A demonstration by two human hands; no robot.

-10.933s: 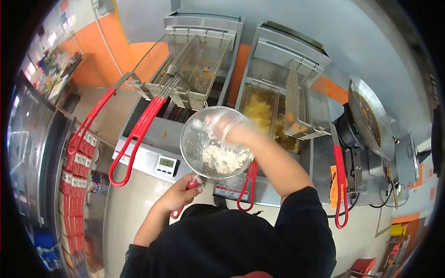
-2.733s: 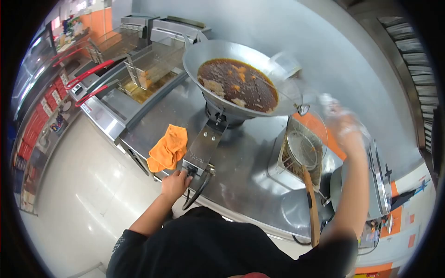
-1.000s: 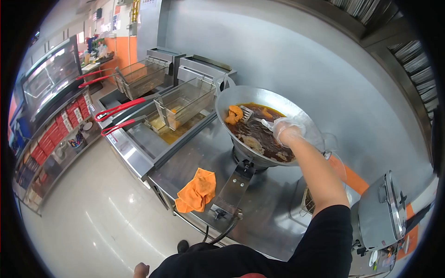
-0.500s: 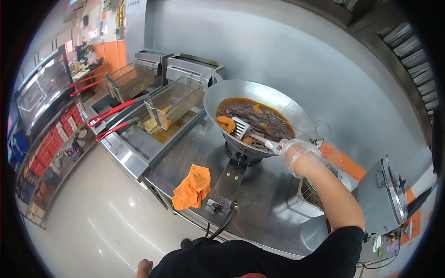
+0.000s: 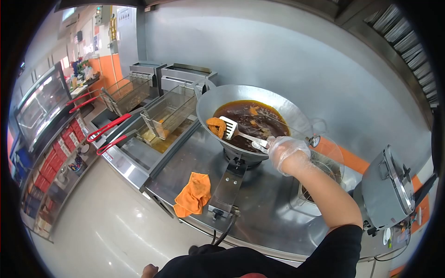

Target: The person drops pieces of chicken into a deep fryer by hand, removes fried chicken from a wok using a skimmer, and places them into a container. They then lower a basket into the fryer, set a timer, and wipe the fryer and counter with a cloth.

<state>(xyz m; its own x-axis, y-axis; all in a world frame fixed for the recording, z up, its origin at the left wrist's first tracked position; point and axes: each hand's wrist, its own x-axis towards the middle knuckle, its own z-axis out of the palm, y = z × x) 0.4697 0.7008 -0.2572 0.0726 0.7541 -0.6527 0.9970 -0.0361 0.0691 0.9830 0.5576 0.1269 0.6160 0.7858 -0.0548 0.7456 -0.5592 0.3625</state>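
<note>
My right hand [image 5: 288, 154], in a clear plastic glove, is closed around the handle of a slotted turner [image 5: 236, 131]. The turner's pale slotted head is at the near left side of a big metal wok [image 5: 296, 115], beside orange-brown fried food pieces [image 5: 216, 126] on the wok wall. Dark brown oil [image 5: 259, 121] fills the wok's bottom, with a few smaller orange bits floating in it. Only a small part of my left hand [image 5: 149, 270] shows, low at the bottom edge beside my body; its fingers are mostly hidden.
An orange cloth [image 5: 193, 194] lies on the steel counter [image 5: 264, 199] in front of the wok burner. Left of it stands a fryer with wire baskets [image 5: 170, 111] and red handles. A dial thermometer [image 5: 314, 141], a wire strainer [image 5: 327, 164] and a lidded grey pot [image 5: 384, 185] are at right.
My right hand and the turner have shifted slightly left, and more of the turner's head shows above the oil. The oil surface looks smoother. The whole view has shifted a little.
</note>
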